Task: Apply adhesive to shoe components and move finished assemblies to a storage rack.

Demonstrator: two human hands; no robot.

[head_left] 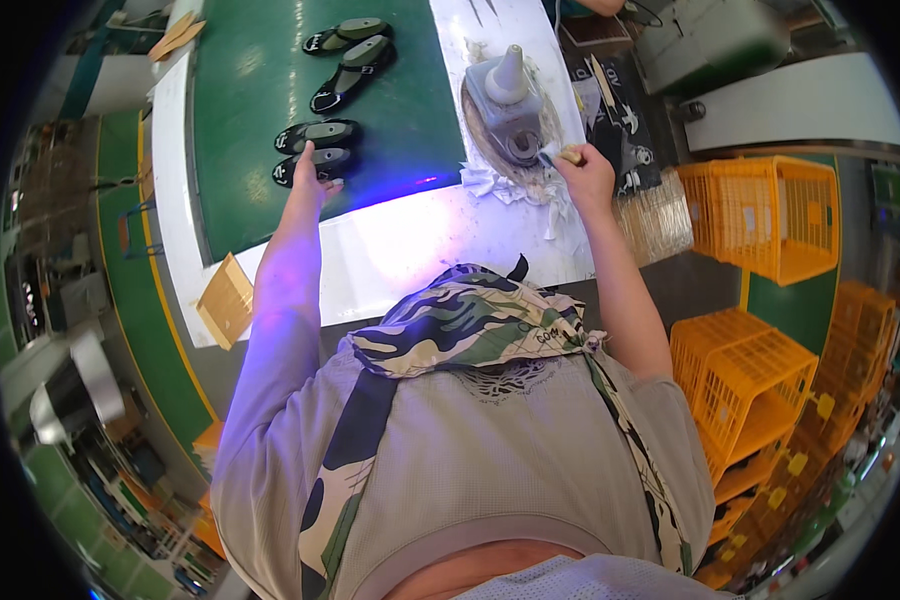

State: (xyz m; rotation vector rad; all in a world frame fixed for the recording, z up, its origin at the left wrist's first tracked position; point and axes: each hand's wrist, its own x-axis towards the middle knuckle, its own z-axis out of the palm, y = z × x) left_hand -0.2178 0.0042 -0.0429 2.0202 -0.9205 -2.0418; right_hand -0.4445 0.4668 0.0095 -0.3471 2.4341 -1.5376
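My left hand [315, 178] is at the nearer pair of black flat shoes, fingers apart, one finger stretched over the closest shoe [288, 172]. Whether it presses on that shoe is hard to tell. The other shoe of this pair [288, 138] lies just beyond. Farther up the green mat sit two more black shoes [336, 100] with grey-green insides. On the right, my right hand [590, 178] is closed round the short yellowish handle of a brush [570, 155]. Its pale head is beside a small round pot [523, 147], in front of a translucent bottle [505, 95] with a cone-shaped nozzle.
The green mat [240, 90] covers much of the white table [370, 245]. Crumpled white scraps [490, 182] surround the bottle's stained tray. A cardboard piece [226, 300] sits at the table's near left corner. Orange crates [760, 215] stand on the right; tools lie on a dark surface [620, 125].
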